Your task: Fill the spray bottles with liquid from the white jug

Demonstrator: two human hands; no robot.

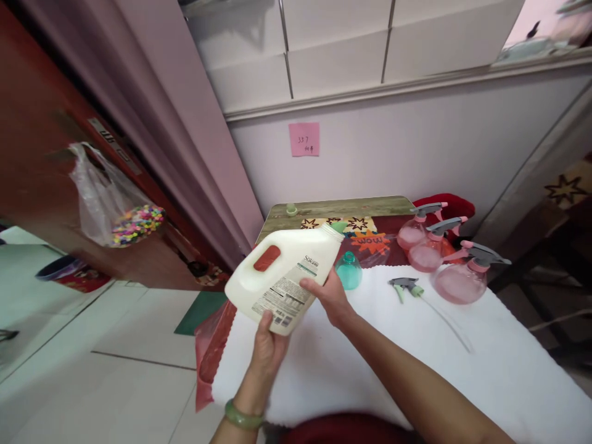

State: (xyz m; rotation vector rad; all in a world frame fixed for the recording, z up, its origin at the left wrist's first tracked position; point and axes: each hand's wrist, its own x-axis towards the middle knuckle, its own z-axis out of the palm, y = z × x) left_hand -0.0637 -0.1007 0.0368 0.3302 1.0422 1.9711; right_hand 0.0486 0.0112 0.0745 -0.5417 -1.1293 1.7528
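I hold a white plastic jug (pixel 277 271) with a red handle inset and a printed label, tipped so its open neck points to the upper right. My left hand (pixel 268 348), with a green bangle on the wrist, grips the jug's bottom. My right hand (pixel 329 296) wraps round the jug's side near the label. The jug's neck hangs just above a small teal spray bottle (pixel 348 270) without its head, standing on the white towel (pixel 370 364). A loose green-and-grey spray head (pixel 406 287) with its long tube lies on the towel to the right.
Three pink spray bottles (pixel 456 277) with grey triggers stand at the table's right back. A green cap (pixel 291 209) sits at the far table edge. A plastic bag of coloured beads (pixel 115 206) hangs on the red door at left. A pink note (pixel 304 139) is on the wall.
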